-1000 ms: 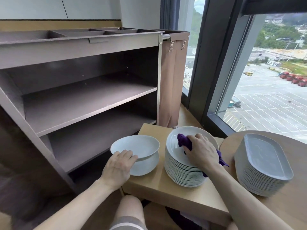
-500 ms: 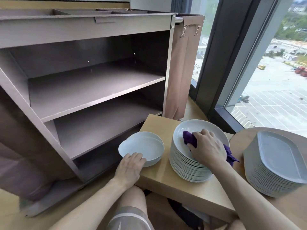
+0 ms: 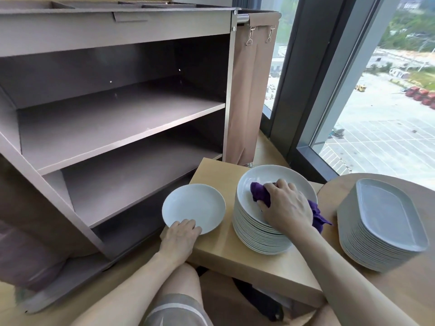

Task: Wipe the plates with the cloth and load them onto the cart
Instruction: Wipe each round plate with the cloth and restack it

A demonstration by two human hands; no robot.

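The right hand is laid on top of the stack of round plates, palm down, with the forearm reaching in from the near right. A purple cloth is clenched in its curled fingers and pressed into the top plate of the stack. One bunch of cloth is seen at the fingertips, and a tail is seen behind the wrist, over the stack's right rim.

Just left of the stack, a single plate is gripped at its near rim by the left hand. The fingers are curled over the rim and the thumb is hidden. The wrist is held straight, and the forearm is brought up from below, past a bare knee. The plate is kept flat and slightly apart from the stack.

The stack is carried by a low wooden table, and the single plate is seen over that table's left corner. To the left of the stack and beyond it the cart is placed, its open shelves turned toward the stack. A tan fabric bag is hung from the cart's end, directly beyond the stack. To the right of the stack, a stack of oval plates is set on a round table. A window is seen beyond and to the right.
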